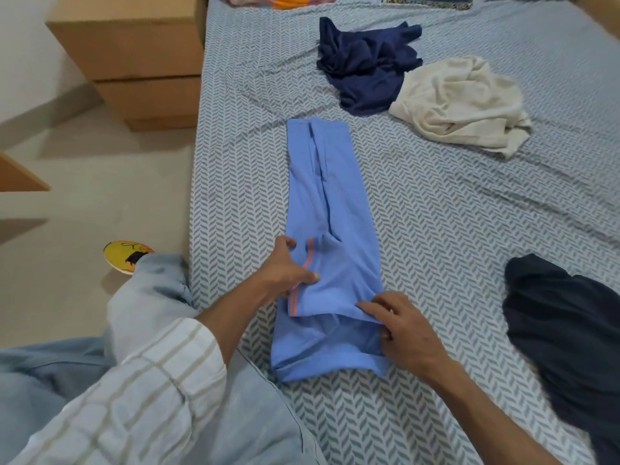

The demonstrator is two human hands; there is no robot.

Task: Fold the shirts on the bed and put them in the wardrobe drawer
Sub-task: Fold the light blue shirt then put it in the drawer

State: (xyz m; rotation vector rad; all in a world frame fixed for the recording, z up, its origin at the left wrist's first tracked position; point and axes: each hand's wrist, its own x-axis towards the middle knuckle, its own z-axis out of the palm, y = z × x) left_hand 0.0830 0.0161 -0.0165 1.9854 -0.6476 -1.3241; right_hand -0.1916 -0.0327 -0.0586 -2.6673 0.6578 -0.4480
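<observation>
Light blue shirt [322, 229] laid out on bed [436, 213], folded lengthwise into a narrow strip running near to far, near-left part of the sheet. Orange-striped sleeve hem folded over the near end.

Left hand [285, 266]: thumb and fingers pinching the sleeve fold at the shirt's left edge, next to the orange stripes. Right hand [399, 330]: fingers curled round the shirt's right edge near the bottom hem, gripping fabric.

Still crumpled on the bed:
- navy shirt [365, 62], far centre
- cream shirt [459, 105], just right of the navy one, touching it
- dark garment [570, 330], near right, partly cut off by the frame edge; well apart from the blue shirt

Grey-and-white herringbone sheet, creased around the piles. Colourful fabric [278, 0] at the far edge, mostly out of view.

Wooden drawer unit [141, 62] on the floor [84, 196], far left, against the bed side, drawers closed. Yellow slipper [125, 255] on the floor near the bed edge. Striped sleeve [151, 380] on the left arm, pale blue trouser leg [147, 297] beside it.
</observation>
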